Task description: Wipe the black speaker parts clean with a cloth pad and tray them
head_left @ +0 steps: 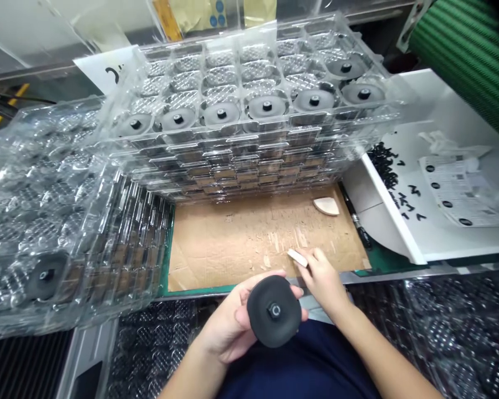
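Observation:
My left hand (228,327) is closed on the edge of a black rounded disc (266,332) with a short hub at its middle. The disc's hub side faces up toward me, and its underside is hidden. To the right, my right hand (322,280) pinches a small flat off-white piece (297,257) over the front of a cardboard sheet (216,238). A gap separates this piece from the disc. Farther back on the cardboard lies a cream wedge-shaped piece (326,206). Pale strips and scraps (276,241) are scattered between it and my right hand.
Behind the cardboard stands a stack of clear trays (249,149); its top one holds several black discs (266,105). Another clear tray stack (45,194) is at left, with a disc (47,275). A white bin (416,244) at right contains small black parts (385,166) and a printed bag (466,191).

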### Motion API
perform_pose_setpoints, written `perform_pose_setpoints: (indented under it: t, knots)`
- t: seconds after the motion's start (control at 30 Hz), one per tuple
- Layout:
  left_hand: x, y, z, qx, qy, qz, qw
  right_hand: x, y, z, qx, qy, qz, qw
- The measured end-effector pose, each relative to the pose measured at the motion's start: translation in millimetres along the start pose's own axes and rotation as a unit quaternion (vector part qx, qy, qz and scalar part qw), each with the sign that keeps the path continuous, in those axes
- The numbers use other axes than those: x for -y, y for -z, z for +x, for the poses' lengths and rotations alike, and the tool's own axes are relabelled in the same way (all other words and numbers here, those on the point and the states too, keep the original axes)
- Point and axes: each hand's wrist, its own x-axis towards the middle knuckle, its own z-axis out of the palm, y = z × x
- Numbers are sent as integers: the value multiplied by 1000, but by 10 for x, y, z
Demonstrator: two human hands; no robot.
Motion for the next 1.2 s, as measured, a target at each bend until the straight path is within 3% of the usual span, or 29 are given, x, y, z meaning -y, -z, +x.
perform_pose_setpoints:
  t: [0.07,0.17,0.2,0.27,0.33,0.37,0.5,0.57,0.67,0.73,0.9,1.03,1.17,1.2]
  knots:
    - [-8,-22,-15,-6,-3,7,1000,108,152,59,-21,-5,15,1000]
    - [13,-34,-26,-8,2,14,1000,506,511,83,-48,34,63,996]
    - [29,-26,-23,-9,4,17,1000,674,626,77,-62,91,97,989]
    - [63,10,-13,-29,2,24,999,976,797,63,-26,246,131,960]
    - [80,66,-11,-60,-11,36,997,1146,892,62,22,326,120,938]
    - [76,97,-18,-72,-23,39,996,1172,924,63,46,327,102,938]
    - [9,171,-83,-62,-63,19,996,1102,1050,9,125,231,60,963]
    - [-17,171,-101,-61,-77,15,995,1123,1067,-56,105,217,94,966]
    - [-16,158,-81,-66,-88,18,994,1266,960,-123,-19,241,139,960]
    - [-6,151,-65,-75,-98,17,992,1361,856,-117,-58,267,147,951]
    - [-34,107,-102,-82,-152,7,985,1451,759,-28,56,266,111,956]
    - [-114,79,-118,-77,-209,13,975,1417,716,-4,-25,258,178,949]
    - [-138,104,-115,-105,-214,13,971,1311,754,-23,17,183,168,969]
    - [-125,110,-112,-107,-208,8,972,1305,773,-30,4,164,164,973]
